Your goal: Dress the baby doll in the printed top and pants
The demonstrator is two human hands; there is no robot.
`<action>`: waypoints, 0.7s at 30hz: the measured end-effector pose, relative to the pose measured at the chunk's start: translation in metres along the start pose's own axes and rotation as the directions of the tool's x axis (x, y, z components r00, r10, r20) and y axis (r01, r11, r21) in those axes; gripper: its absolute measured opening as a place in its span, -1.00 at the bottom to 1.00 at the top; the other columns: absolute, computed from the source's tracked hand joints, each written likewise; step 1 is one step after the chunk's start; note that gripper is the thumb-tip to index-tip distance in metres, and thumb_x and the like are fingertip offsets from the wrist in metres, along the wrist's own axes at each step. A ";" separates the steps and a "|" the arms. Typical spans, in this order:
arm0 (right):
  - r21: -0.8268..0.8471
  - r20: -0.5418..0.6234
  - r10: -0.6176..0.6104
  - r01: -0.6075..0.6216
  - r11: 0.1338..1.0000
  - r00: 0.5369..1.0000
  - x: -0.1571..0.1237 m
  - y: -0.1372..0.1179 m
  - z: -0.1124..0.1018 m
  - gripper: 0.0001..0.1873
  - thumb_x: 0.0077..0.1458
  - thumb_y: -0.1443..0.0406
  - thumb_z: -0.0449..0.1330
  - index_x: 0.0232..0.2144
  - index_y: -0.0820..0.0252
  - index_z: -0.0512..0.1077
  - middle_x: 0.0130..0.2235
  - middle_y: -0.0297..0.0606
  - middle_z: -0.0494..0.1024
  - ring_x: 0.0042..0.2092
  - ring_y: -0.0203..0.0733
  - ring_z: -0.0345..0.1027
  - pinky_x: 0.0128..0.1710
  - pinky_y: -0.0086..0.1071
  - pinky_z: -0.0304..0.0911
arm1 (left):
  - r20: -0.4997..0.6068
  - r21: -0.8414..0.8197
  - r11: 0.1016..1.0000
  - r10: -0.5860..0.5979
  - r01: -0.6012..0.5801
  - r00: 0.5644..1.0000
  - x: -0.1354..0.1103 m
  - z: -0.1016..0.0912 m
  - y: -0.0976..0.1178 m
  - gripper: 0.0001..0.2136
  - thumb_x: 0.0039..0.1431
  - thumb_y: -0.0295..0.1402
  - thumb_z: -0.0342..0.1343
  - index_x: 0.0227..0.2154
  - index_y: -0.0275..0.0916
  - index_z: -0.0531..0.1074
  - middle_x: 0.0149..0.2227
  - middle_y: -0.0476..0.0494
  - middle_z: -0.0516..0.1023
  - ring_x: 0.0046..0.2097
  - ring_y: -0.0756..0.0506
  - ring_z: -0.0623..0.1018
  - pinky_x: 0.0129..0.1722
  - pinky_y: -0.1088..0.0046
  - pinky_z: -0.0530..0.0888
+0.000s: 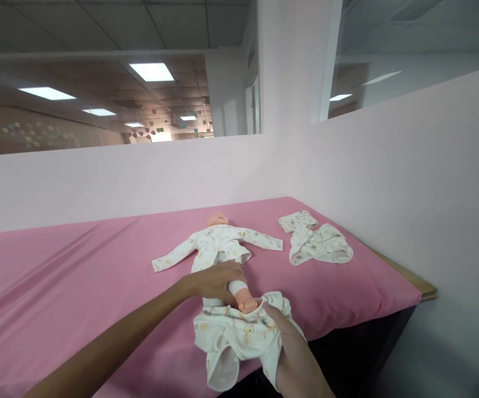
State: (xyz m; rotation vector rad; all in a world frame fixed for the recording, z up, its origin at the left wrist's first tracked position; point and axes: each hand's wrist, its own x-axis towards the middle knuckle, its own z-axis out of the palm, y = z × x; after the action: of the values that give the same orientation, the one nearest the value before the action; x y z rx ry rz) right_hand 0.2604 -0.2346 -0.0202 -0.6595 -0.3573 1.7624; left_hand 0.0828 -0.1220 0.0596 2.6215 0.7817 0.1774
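A baby doll (247, 301) lies on its back, head away from me, in a white printed long-sleeved top (218, 239) with both sleeves spread out. My left hand (216, 279) is wrapped round its lower leg, just above the bare foot, where a white cuff shows. White printed baby pants (245, 334) hang at the near table edge, the waistband right at that foot. My right hand (291, 345) grips their right side, thumb over the waistband and fingers mostly hidden behind the cloth. The doll's other foot is out of sight behind the pants.
A pink sheet (77, 271) covers the table. More white printed baby clothes (320, 243) lie loosely folded at the right. White walls (409, 182) with windows stand behind and to the right. Bare wooden board (405, 276) shows along the right edge.
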 end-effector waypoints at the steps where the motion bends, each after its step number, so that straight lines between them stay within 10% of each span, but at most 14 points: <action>1: 0.022 -0.009 0.033 -0.033 0.999 0.999 -0.003 -0.001 0.007 -0.59 -0.13 0.25 0.42 -0.18 0.23 0.50 -0.27 -0.14 0.62 -0.11 0.08 0.51 -0.14 -0.15 0.43 | -0.022 0.050 0.999 0.023 -0.021 1.000 0.001 0.003 0.002 -0.85 0.03 -0.31 0.23 -0.31 -0.20 0.47 -0.22 -0.05 0.44 -0.12 -0.15 0.41 -0.14 0.39 0.30; 9: 0.081 -0.030 0.123 -0.120 0.989 0.992 -0.011 -0.004 0.040 -0.54 -0.11 0.31 0.42 -0.10 0.21 0.47 -0.28 -0.18 0.63 -0.15 0.03 0.53 -0.20 -0.19 0.46 | -0.038 0.318 0.946 0.078 -0.062 0.996 0.009 0.017 0.005 -0.67 0.00 -0.61 0.05 -0.18 -0.19 0.49 -0.13 -0.17 0.48 -0.04 -0.20 0.43 -0.03 0.26 0.33; 14: 0.104 -0.020 0.106 -0.103 0.989 0.994 -0.004 -0.004 0.040 -0.50 -0.07 0.23 0.41 -0.05 0.19 0.45 -0.25 -0.19 0.63 -0.17 -0.01 0.53 -0.23 -0.23 0.46 | -0.162 -0.145 0.980 -0.159 0.135 0.974 -0.019 0.013 0.048 -0.54 0.18 -0.52 -0.07 0.13 -0.07 0.33 0.15 -0.12 0.40 0.12 -0.17 0.41 0.05 0.27 0.38; 17: 0.050 0.004 0.133 -0.133 0.990 0.991 -0.008 -0.006 0.038 -0.51 -0.03 0.14 0.38 -0.05 0.16 0.45 -0.29 -0.24 0.62 -0.19 -0.05 0.53 -0.24 -0.26 0.44 | -0.350 -0.290 0.933 -0.311 0.213 0.884 -0.039 0.040 0.083 -0.60 0.31 -0.28 -0.08 0.19 -0.05 0.24 0.20 -0.15 0.35 0.14 -0.19 0.39 0.10 0.20 0.38; 21: -0.009 -0.006 0.165 -0.165 0.986 0.986 -0.012 -0.006 0.033 -0.53 -0.01 0.05 0.35 -0.09 0.12 0.46 -0.34 -0.28 0.60 -0.21 -0.06 0.53 -0.26 -0.27 0.44 | -0.498 0.052 0.962 -0.208 0.268 0.842 -0.044 0.095 0.104 -0.40 0.17 -0.24 0.13 0.26 -0.11 0.12 0.26 -0.31 0.26 0.23 -0.36 0.29 0.17 -0.01 0.30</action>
State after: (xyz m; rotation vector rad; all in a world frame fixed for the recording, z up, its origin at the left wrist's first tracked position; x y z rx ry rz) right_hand 0.2478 -0.2408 0.0120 -0.7174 -0.3152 1.9163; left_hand 0.1197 -0.2576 0.0154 2.5815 1.3167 0.7687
